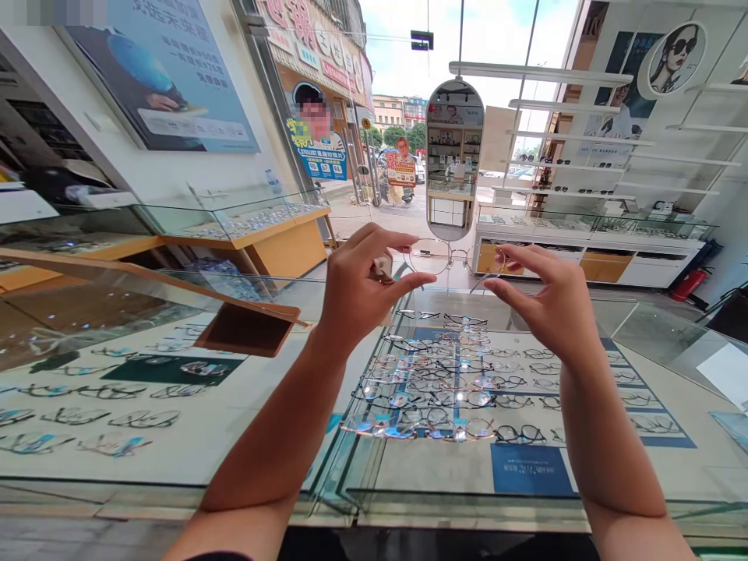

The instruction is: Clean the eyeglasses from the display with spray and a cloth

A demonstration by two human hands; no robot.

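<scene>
A pair of thin wire-rimmed eyeglasses [432, 255] is held up in the air above the glass counter, with a hand at each side. My left hand [359, 284] pinches the left side of the frame between thumb and fingers. A small crumpled pale-brown thing [382, 269], perhaps a cloth, shows against its palm. On the other side, the fingers and thumb of my right hand [549, 292] are closed around the right end of the frame. Below both hands, rows of eyeglasses [444, 366] lie inside the glass display case [421, 471].
A tilted brown-framed mirror [251, 327] stands on the counter at left, near more displayed eyeglasses [146, 419]. Ahead hangs an oval mirror [456, 164]. White shelves [584, 144] and a red fire extinguisher [688, 284] are at right. A blue card [531, 470] lies in the case.
</scene>
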